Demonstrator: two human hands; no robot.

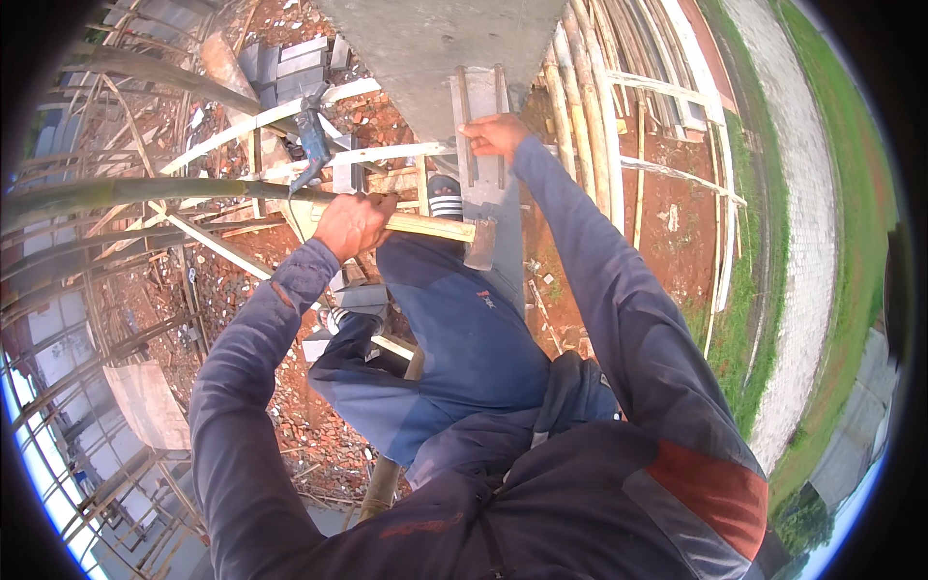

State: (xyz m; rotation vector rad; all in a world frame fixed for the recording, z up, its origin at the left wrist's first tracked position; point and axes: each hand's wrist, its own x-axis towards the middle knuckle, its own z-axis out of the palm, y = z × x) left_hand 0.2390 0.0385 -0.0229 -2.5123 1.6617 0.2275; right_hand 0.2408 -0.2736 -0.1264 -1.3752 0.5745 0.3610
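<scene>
While the pale-wooden-handled, grey-metal-headed hammer [440, 227] was over the flat grey board [491, 201], your left hand [355, 225] clasped it; your right hand [497, 136] touched a slim brown strip [464, 97], pinching unclear; its fingers were best kept clear of the hammer.

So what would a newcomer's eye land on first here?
Probably the wooden-handled tool in the left hand, mid-picture, its metal head pointing right. Next, the right hand, up at the grey board near top centre. Then the blue power tool, upper left of the left hand, and the pale path curving down the right side.
</scene>
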